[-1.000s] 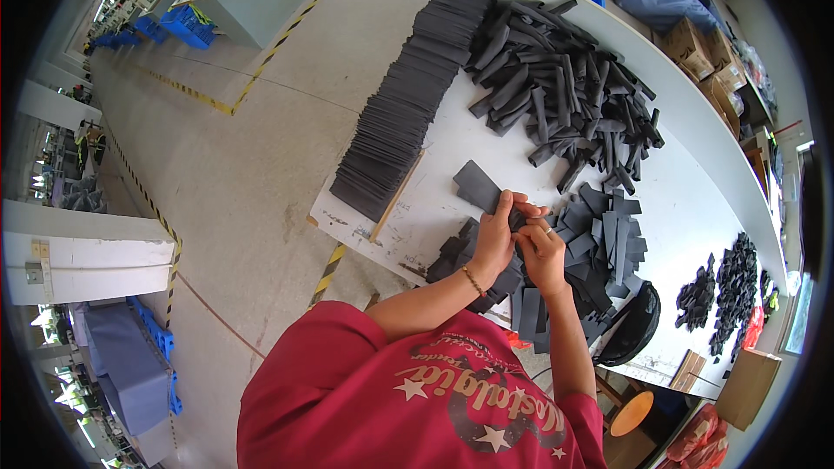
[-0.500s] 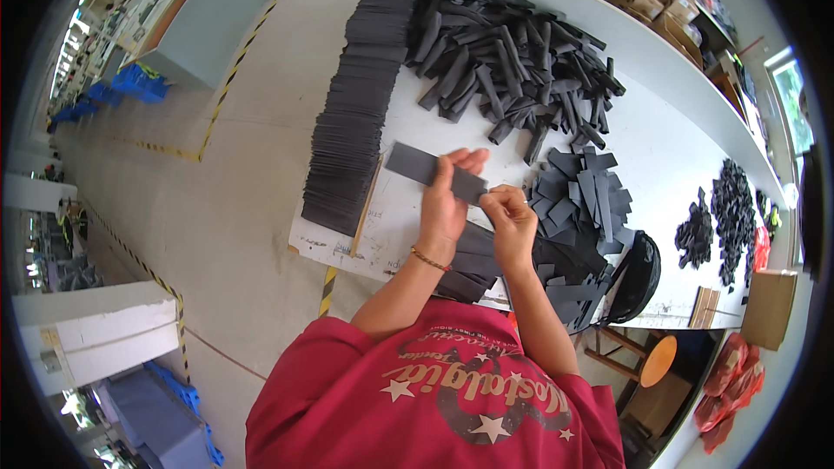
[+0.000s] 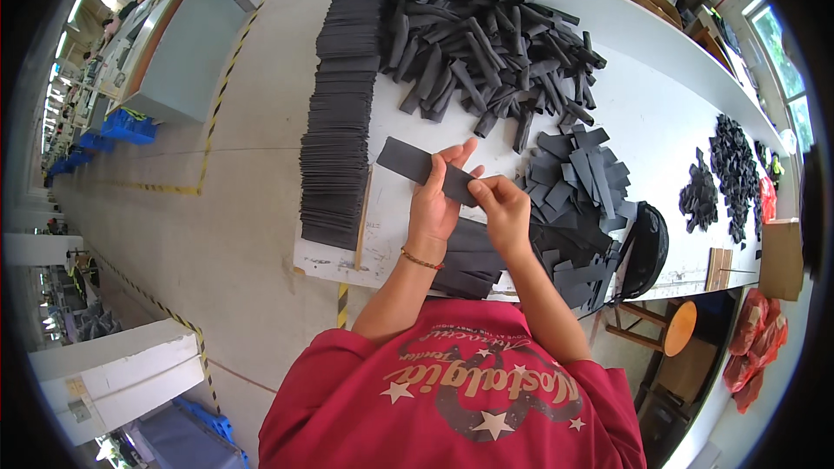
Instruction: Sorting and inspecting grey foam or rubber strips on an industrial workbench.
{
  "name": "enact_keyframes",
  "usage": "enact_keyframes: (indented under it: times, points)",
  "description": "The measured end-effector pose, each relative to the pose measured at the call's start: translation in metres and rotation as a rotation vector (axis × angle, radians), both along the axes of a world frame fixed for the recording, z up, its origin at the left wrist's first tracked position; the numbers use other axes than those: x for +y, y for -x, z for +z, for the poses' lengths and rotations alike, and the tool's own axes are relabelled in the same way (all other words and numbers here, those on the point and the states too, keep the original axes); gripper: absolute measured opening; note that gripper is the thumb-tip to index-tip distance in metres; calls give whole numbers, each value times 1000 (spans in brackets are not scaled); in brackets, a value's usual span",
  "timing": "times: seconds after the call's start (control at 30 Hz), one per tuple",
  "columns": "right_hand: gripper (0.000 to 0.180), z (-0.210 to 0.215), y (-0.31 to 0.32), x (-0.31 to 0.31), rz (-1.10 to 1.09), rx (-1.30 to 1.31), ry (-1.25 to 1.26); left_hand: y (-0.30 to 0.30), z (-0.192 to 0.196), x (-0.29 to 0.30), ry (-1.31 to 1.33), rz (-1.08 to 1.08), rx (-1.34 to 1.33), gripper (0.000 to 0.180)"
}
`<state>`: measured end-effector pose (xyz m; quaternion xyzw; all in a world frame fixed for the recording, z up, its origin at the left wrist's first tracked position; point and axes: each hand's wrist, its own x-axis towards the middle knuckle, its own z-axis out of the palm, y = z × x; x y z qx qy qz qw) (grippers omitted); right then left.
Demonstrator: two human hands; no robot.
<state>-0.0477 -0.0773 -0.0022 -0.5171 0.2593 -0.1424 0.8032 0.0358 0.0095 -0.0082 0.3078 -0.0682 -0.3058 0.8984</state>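
Hands meet over the near table point(image 3: 660, 122): a flat strip point(image 3: 415, 165) is held by the left hand point(image 3: 434, 204) and pinched by the right hand point(image 3: 499, 208). Many strips are stacked in a row point(image 3: 339, 113) left; a large loose heap point(image 3: 495, 56) remains far.

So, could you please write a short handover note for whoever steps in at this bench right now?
Left hand: holds a flat dark strip from below, thumb on top.
Right hand: pinches the same strip's near end.
On the white table: a neat row of stacked flat pieces at the left edge, a loose heap of rolled pieces further back, flat cut strips to the right and more under the hands.
Done: the long row is stacked.
Left: the heaps look unsorted, and the held strip is not yet laid down.
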Motion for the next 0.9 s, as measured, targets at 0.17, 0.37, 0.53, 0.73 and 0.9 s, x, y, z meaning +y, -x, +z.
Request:
enact_keyframes:
  times: [0.17,0.37,0.53,0.73,0.9]
  points:
    - [23,8,2,-21,-168,-335,1486,-3,-24,19,-205,145,414,38]
    - [40,0,15,-46,89,-299,1632,-14,-24,24,-366,205,205,16]
    - [35,-38,18,-32,-8,-32,329,-13,-37,25,-380,211,160,16]
    - [20,-53,6,-14,-128,14,-150,1,-42,16,-322,55,267,19]
    - [16,-64,2,-10,-163,56,-164,12,-49,22,-596,-81,85,21]
